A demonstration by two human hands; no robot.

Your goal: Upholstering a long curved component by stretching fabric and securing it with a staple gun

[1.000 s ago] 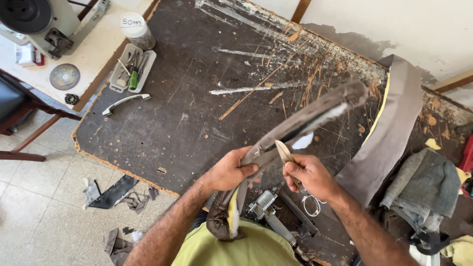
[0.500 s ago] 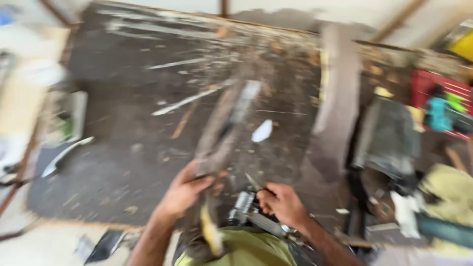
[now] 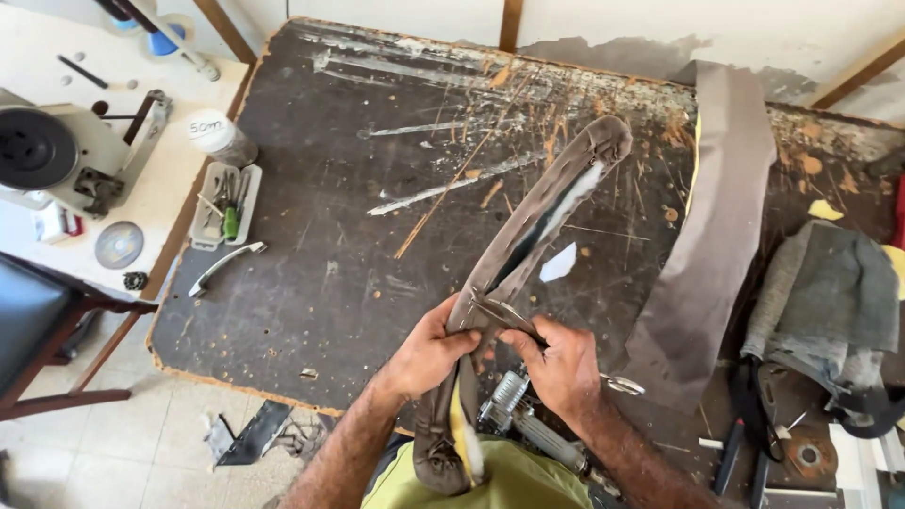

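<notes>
Long brown padded fabric strip (image 3: pixel 528 236), folded lengthwise into a tube-like band, is lying diagonally across the dark scratched workbench (image 3: pixel 311 264). Its near end is hanging over the bench edge against the person's olive-yellow shirt (image 3: pixel 509 481), and its far end is pointing up and to the right. The long axis is running from near-left to far-right, away from both hands.

Left hand (image 3: pixel 429 353) is closing around the strip from the left, fingers curled and thumb pressing on the fold. Right hand (image 3: pixel 566 368) is sitting just to the right of the strip, fingers pinched on a slim metal scissors-like tool (image 3: pixel 504 316) whose tip is touching the seam. Both hands are equally near the strip, at its lower third.

Pale lining and a yellow foam edge are showing through the open seam. A wider brown fabric panel (image 3: pixel 707 245) is lying beside the strip on the right, apart from it. A grey folded cloth (image 3: pixel 830 283) is resting farther right.
</notes>
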